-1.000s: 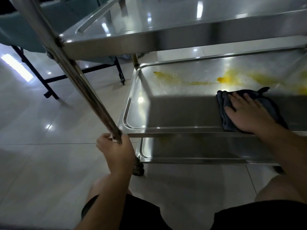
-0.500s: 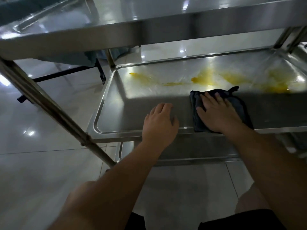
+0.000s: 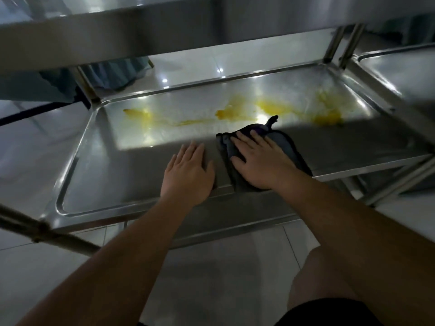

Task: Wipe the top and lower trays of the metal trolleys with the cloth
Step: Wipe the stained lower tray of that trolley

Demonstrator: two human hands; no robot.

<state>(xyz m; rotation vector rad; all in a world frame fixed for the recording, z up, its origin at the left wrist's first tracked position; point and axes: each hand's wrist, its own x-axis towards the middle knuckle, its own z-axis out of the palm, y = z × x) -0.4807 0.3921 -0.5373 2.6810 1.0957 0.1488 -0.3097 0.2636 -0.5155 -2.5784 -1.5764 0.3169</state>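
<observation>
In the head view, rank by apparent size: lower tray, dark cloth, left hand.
1. lower tray, by far largest.
2-3. dark cloth and left hand: look alike; the right hand hides part of the cloth.

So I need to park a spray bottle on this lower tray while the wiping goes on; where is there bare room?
The near-left part of the lower tray, between its left rim and the left hand, is bare steel. The near-right strip beside the cloth is also free. The middle is crowded: both hands lie flat there, the right hand on the cloth. Yellow stains cover the far strip.
</observation>
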